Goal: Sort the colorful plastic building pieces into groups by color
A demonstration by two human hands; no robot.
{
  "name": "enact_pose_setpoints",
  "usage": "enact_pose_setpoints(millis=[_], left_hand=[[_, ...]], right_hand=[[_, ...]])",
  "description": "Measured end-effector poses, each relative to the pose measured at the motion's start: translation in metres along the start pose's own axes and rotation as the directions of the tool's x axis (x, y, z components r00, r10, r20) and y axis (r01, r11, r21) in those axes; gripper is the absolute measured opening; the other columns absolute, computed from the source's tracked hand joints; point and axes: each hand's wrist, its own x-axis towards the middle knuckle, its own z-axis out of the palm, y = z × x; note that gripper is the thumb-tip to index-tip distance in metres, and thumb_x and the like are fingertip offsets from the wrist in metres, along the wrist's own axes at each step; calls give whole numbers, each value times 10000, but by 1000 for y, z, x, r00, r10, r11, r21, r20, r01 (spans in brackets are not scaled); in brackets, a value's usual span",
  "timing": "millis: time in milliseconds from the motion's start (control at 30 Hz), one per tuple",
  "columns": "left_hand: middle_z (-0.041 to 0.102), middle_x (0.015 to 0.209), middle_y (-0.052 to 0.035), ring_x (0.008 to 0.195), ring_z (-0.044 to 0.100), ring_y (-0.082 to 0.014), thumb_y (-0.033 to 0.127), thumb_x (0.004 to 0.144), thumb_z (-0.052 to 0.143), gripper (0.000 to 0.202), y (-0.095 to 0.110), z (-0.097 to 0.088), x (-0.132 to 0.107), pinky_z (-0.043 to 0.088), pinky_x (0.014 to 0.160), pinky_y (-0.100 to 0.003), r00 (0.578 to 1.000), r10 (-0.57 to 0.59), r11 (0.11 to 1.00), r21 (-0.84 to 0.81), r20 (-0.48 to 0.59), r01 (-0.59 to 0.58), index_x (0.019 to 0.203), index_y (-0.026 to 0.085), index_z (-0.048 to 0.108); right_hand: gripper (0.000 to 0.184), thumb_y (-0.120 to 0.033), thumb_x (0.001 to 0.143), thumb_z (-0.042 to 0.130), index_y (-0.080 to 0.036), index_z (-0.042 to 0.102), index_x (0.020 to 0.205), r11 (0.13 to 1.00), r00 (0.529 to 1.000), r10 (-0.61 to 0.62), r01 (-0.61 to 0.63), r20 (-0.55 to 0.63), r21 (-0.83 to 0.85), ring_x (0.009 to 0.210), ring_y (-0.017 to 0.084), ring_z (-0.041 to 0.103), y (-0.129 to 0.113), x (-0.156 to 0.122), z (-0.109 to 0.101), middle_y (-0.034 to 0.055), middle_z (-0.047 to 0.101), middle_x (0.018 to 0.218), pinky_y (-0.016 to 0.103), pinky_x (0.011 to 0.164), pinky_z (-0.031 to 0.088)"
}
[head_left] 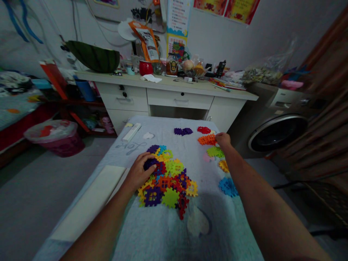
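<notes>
A heap of coloured plastic interlocking tiles (168, 181) lies in the middle of a pale blue cloth-covered table (152, 232). My left hand (140, 170) rests on the heap's left edge, fingers curled on a dark purple tile (150, 164). My right hand (223, 139) reaches far right, fingers pinched at the edge of an orange tile group (207, 139). Sorted groups lie nearby: purple (183, 131), red (203, 129), green (215, 151), yellow (224, 165), blue (227, 186).
A white remote (132, 132) lies at the table's far left. Behind stands a cluttered white desk (165, 94) with a watermelon half (94, 56). A washing machine (277, 127) is at the right, a pink bin (56, 137) at the left.
</notes>
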Motion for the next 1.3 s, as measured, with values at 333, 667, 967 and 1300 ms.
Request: enact_pose_setpoints(millis=[333,667,967,1300], left_hand=[[548,1272,-89,1242,515,-260,408,804,591,331,8,-1,0,377,1116,-460,1000,-4,1000,-15,-6,4,1071,217,636],[561,1255,-92,1226,525,-263,393,798,594,328,10,-2,0,385,1106,-460,1000,0,1000,2,-12,0,1066,210,640],[562,1250,-84,1217,533,-258,395,797,596,332,9,-1,-1,391,1100,-456,1000,5,1000,-7,-22,-5,1071,214,640],[565,1245,-84,1223,528,-259,402,801,601,325,4,0,0,389,1101,-463,1000,13,1000,-8,-26,-13,1069,221,638]], right_hand=[[102,-196,721,566,-179,658,762,983,980,-172,164,105,79,774,174,615,-45,-50,-10,39,691,807,290,737,465],[224,-204,798,655,-158,664,1016,847,588,-508,473,629,242,864,164,604,-95,-179,11,75,670,1003,281,784,453],[254,-143,763,663,-157,673,1017,909,714,-406,379,570,172,787,151,569,-90,-182,29,59,660,942,272,742,436],[154,-274,702,633,-181,641,824,847,807,-312,-2,501,531,626,116,527,-79,-170,35,-33,580,676,235,595,409]])
